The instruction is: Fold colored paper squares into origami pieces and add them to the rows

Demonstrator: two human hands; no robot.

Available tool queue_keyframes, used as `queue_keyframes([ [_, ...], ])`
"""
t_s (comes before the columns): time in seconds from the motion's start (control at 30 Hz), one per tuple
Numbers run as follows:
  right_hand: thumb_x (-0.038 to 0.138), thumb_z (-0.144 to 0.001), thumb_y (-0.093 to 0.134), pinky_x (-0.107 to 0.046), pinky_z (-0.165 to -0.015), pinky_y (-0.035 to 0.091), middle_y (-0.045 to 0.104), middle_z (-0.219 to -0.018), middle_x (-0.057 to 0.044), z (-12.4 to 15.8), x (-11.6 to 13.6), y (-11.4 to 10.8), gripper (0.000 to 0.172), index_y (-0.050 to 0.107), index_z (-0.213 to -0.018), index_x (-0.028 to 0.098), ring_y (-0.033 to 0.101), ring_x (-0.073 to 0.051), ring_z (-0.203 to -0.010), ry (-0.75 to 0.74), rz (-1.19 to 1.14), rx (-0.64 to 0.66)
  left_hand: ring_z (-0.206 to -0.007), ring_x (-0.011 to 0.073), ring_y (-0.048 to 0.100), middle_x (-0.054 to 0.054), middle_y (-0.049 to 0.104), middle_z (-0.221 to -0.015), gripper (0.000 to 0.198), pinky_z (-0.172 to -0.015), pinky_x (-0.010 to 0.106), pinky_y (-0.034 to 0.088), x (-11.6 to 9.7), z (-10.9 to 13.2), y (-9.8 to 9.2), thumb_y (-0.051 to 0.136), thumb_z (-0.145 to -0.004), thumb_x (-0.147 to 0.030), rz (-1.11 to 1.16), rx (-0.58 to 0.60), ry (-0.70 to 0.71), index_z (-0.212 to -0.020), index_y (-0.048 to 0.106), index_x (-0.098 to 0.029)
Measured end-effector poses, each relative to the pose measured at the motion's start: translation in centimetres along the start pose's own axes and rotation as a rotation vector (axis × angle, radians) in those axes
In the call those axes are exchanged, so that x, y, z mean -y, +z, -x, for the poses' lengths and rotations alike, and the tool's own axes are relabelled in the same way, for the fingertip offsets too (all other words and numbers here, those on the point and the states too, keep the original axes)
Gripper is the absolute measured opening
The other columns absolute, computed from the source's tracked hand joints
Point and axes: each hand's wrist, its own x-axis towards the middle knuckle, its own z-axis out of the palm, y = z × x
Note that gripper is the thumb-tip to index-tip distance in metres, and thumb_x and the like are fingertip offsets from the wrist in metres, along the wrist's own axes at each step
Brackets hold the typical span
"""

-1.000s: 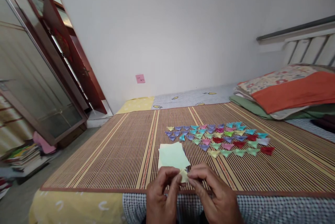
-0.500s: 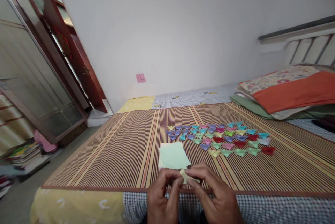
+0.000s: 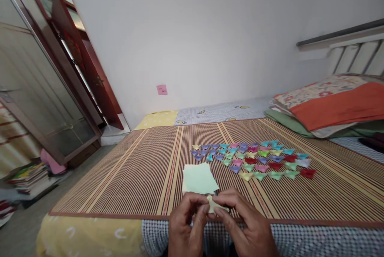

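Note:
Both my hands meet at the near edge of the striped mat, pinching one small pale yellow folded paper (image 3: 213,205). My left hand (image 3: 187,223) grips its left end between thumb and forefinger. With thumb and fingertips, my right hand (image 3: 247,223) holds the right side; part of the paper is hidden by the fingers. Just beyond them lies a stack of square paper sheets (image 3: 199,179), pale green on top. Several rows of small folded paper pieces (image 3: 260,175) in yellow, green, red, blue, purple and pink lie ahead and to the right.
The striped mat (image 3: 120,177) covers a bed. Folded bedding and a pillow (image 3: 339,103) are piled at the right, by a white headboard (image 3: 357,57). A pink note (image 3: 162,89) sticks to the wall. Stacked books (image 3: 28,177) stand at the left, near an open door (image 3: 87,61).
The fingers have shifted very slightly on the yellow paper, and its top end looks a little more folded or turned. The stack and the rows of folded pieces lie as before.

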Motion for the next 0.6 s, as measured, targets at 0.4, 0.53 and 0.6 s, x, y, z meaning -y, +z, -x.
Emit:
queue_keyframes([
  [0.4,0.021,-0.097,0.062,-0.022,-0.073,0.061,0.073,-0.091,-0.004,0.1,-0.17,0.12,0.01,0.072,-0.1,0.024,0.074,-0.019,-0.085,0.005,0.021,-0.032,-0.073,0.019,0.068,0.004,0.069,-0.08,0.021,-0.068,0.025,0.057,0.03,0.15,-0.06,0.069,-0.091,-0.039,-0.013,0.007,0.02,-0.088,0.075,-0.02],
  [0.53,0.022,-0.098,0.061,-0.022,-0.073,0.061,0.074,-0.092,-0.005,0.17,-0.04,0.14,0.011,0.072,-0.1,0.024,0.074,-0.019,-0.086,0.009,0.016,-0.026,-0.071,0.018,0.068,0.004,0.071,-0.081,0.02,-0.066,0.025,0.057,0.12,-0.11,-0.33,0.069,-0.091,-0.039,0.051,0.034,-0.036,-0.09,0.073,-0.019],
  [0.6,0.022,-0.098,0.061,-0.022,-0.072,0.061,0.074,-0.091,-0.005,0.13,0.04,0.11,0.011,0.072,-0.101,0.024,0.075,-0.019,-0.085,-0.003,0.022,-0.022,-0.071,0.0173,0.068,0.004,0.072,-0.08,0.02,-0.066,0.025,0.057,0.18,-0.42,-0.56,0.073,-0.089,-0.038,0.128,0.089,-0.098,-0.09,0.07,-0.018],
])
